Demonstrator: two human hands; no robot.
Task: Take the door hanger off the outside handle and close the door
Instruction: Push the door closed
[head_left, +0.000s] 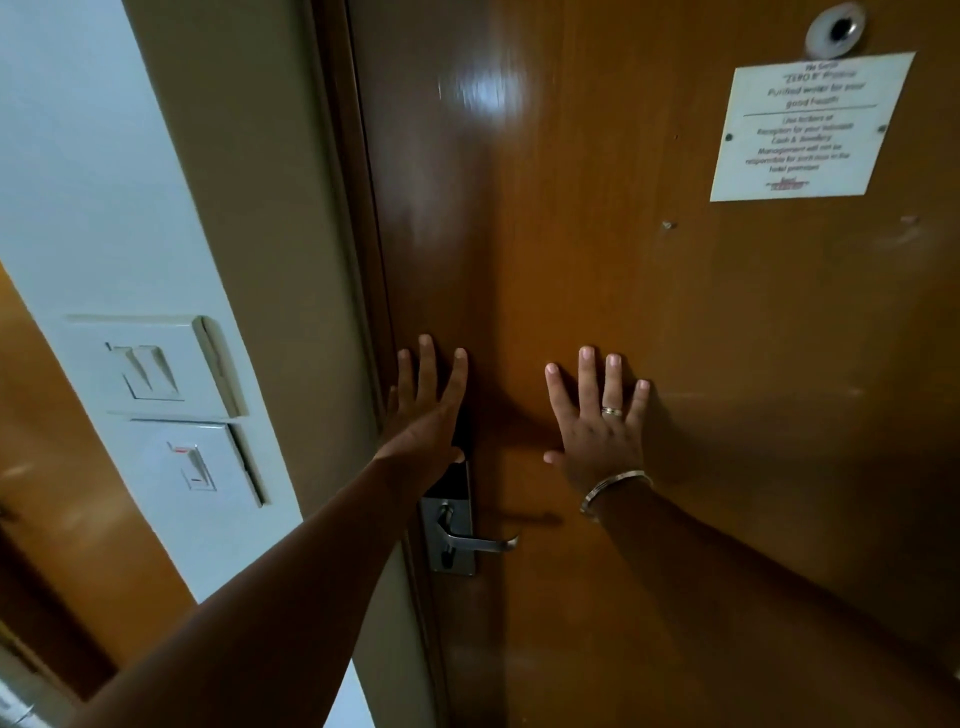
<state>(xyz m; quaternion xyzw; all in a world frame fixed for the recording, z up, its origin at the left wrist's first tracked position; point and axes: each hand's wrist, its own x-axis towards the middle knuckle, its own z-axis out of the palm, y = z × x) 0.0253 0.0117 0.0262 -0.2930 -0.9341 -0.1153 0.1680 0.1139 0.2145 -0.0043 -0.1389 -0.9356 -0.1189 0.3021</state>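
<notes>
A glossy brown wooden door (675, 338) fills the view and sits flush against its frame (358, 208) on the left. Both palms lie flat on it with fingers spread. My left hand (428, 410) presses near the latch edge, just above the metal lock plate (449, 535). My right hand (597, 421), wearing a ring and a bangle, presses further right. The silver inside lever handle (480, 543) sticks out to the right below my left hand. No door hanger is in view.
A white notice (810, 127) is fixed to the door at upper right, under a peephole (835, 30). Two white switch plates (171, 410) sit on the pale wall left of the frame. A brown wooden panel (62, 493) shows at far left.
</notes>
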